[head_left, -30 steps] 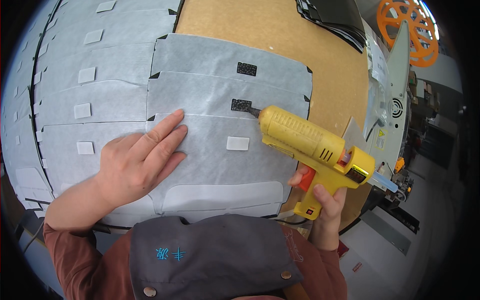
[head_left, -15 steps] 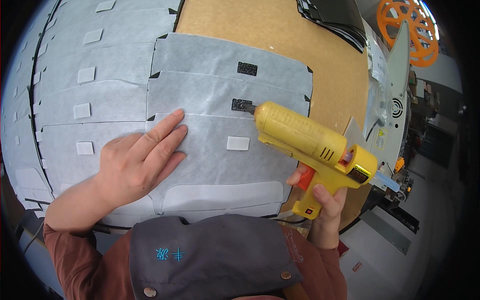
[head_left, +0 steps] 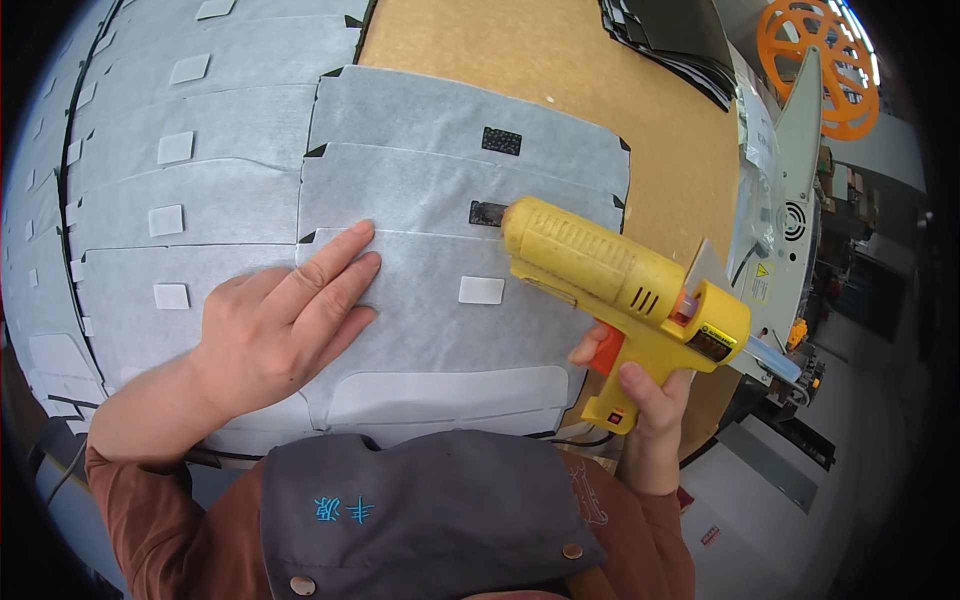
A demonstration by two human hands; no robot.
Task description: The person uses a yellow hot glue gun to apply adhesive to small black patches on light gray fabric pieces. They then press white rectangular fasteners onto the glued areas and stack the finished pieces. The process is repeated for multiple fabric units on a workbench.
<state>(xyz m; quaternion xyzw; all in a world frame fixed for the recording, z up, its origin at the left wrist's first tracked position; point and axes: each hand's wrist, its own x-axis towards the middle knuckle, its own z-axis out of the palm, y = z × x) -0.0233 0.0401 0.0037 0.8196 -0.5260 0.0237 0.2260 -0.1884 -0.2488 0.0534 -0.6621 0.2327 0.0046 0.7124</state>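
My right hand [head_left: 650,395] grips a yellow hot glue gun [head_left: 600,265] by its handle, with fingers at the orange trigger. A clear glue stick [head_left: 775,358] pokes out of its back end. The gun's nose is over a small black textured patch [head_left: 487,213] and hides part of it; whether the tip touches cannot be seen. Another black patch [head_left: 502,141] lies on the sheet beyond, and a white rectangular patch [head_left: 481,290] sits nearer. My left hand [head_left: 285,320] rests flat on the pale grey fabric sheet [head_left: 400,190], its fingers stretched out toward the glue gun.
More grey sheets with white patches [head_left: 167,220] overlap to the left. Brown board [head_left: 680,150] shows behind and right of the sheets. Dark folded sheets [head_left: 670,40] are stacked at the far right. Beyond the board's right edge stand a pale machine [head_left: 795,200] and an orange reel [head_left: 820,65].
The glue gun has shifted slightly left, and its nose now covers more of the nearer black patch. My left hand stays almost in place on the sheet.
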